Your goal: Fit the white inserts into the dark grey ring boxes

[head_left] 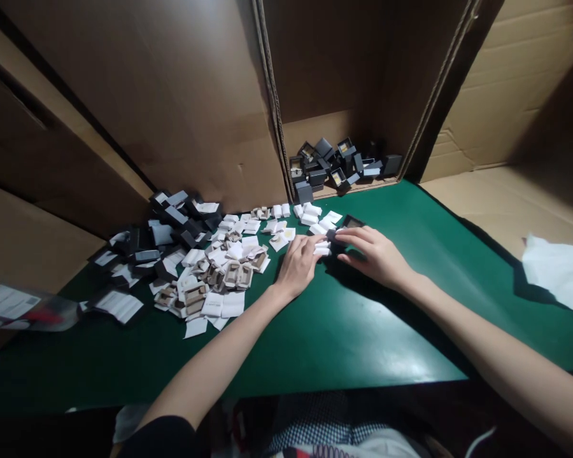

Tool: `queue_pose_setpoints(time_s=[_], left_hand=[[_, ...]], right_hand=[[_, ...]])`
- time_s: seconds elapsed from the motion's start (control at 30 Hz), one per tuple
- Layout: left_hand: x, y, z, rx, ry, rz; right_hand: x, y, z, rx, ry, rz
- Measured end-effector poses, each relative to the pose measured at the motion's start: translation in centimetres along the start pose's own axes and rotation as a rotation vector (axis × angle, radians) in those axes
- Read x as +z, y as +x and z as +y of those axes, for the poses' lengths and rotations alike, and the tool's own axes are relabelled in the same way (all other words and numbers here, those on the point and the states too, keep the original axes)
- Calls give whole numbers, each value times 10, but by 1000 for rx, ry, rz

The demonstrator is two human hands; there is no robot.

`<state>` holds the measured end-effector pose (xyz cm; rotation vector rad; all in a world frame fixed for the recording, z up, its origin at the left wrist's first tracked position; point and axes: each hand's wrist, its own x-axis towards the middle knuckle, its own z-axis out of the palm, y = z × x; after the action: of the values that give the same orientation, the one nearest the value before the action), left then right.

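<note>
My left hand (pixel 300 262) and my right hand (pixel 373 254) meet over the green table (pixel 344 331), fingertips together. Between them sits a small black box (pixel 333 236) and a small white folded card (pixel 321 248). The left fingers pinch the white card; the right fingers curl round the black box. Another open black box (pixel 352 222) lies just behind the right hand. Left of my hands spreads a heap of white cards and tan inserts (pixel 222 267).
A pile of black boxes and lids (pixel 172 222) lies at the far left. More black boxes (pixel 337 164) fill an open cardboard carton (pixel 315 76) at the back. Cardboard walls stand all round. White paper (pixel 561 270) lies at right, a plastic packet (pixel 14 306) at left.
</note>
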<state>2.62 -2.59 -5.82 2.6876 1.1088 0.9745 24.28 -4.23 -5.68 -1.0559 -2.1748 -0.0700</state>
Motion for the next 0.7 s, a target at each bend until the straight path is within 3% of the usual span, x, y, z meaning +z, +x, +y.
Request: queue_pose_setpoints(time_s=[0.23,0.5,0.7], left_hand=[[-2,1,1,-6,10,-105],[-3,3,3,-46,62,-88],[1,1,-4,-37,47,-105]], right_hand=[[0,2,-2,34,77,-69],[-5,1,9,261,-144,-117],[-3,1,14,189,-55,-150]])
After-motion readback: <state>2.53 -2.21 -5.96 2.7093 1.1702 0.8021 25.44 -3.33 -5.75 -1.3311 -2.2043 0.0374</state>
